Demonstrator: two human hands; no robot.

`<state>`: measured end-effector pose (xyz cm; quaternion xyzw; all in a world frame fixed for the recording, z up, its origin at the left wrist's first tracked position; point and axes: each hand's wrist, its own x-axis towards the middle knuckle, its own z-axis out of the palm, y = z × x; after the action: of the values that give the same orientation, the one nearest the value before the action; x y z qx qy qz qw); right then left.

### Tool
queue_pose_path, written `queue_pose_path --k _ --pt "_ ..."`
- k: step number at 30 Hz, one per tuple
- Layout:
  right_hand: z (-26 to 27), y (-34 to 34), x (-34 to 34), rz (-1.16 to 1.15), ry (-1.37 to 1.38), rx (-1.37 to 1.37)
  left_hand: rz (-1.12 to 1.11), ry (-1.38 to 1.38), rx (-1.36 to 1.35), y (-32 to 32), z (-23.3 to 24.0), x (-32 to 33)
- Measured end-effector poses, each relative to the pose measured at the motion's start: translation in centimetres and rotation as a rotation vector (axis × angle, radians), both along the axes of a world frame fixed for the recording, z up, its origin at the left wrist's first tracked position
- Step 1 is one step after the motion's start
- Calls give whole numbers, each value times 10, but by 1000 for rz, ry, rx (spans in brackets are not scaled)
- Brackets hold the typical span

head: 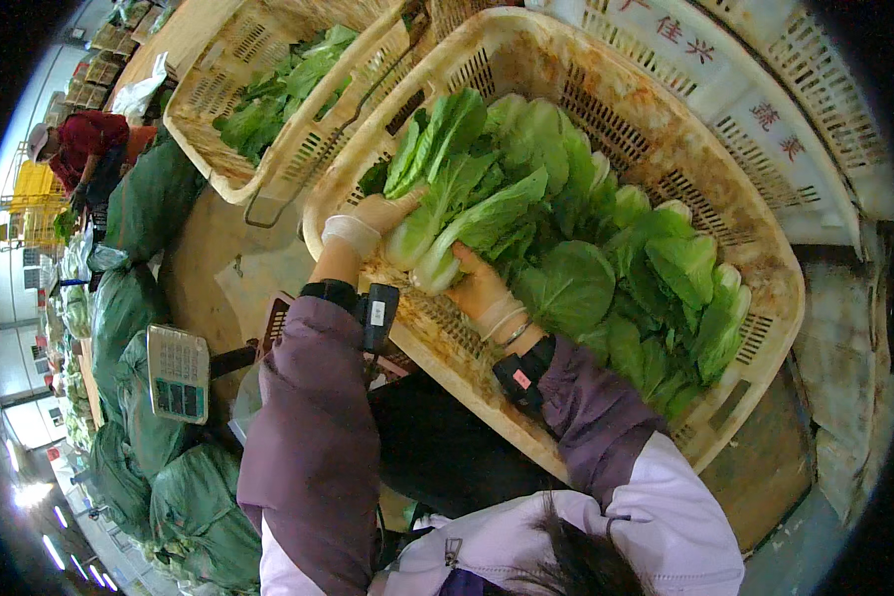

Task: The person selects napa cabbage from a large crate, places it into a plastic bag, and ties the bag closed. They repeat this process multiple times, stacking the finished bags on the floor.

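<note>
Two heads of leafy green cabbage with pale stems are in my hands, over the near left end of a large, stained plastic crate (778, 313). My left hand (384, 212) grips the farther cabbage head (447, 179) near its base. Around the base of the nearer cabbage head (484, 216) curl the fingers of my right hand (484, 287). Leaves partly hide the fingertips of both hands. Beneath and to the right, more green cabbage heads (626, 253) lie in rows inside this crate, several with their pale bases against the far wall.
Beyond my left hand stands a second crate (194, 104) of loose leaves, with a metal hook rod (328, 141) along its side. A scale display (179, 372) stands left, beside green sacks (194, 492). White crates (715, 89) stand at upper right. Another person (89, 149) bends at far left.
</note>
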<state>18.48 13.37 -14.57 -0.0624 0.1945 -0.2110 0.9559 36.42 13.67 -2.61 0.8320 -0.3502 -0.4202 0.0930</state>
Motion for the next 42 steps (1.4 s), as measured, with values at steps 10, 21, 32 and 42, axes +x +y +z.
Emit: queue_pose_path --k 10,21,32,42 --pt "-12 10 -20 100 -166 10 59 94 -206 13 -12 -31" --pt "100 -22 -60 0 26 -595 134 407 -1035 53 91 -62" --pt "188 229 53 480 -203 -874 158 -36 -1121 403 254 -33" --pt "37 362 19 622 -146 -1706 486 338 -1010 543 38 -28"
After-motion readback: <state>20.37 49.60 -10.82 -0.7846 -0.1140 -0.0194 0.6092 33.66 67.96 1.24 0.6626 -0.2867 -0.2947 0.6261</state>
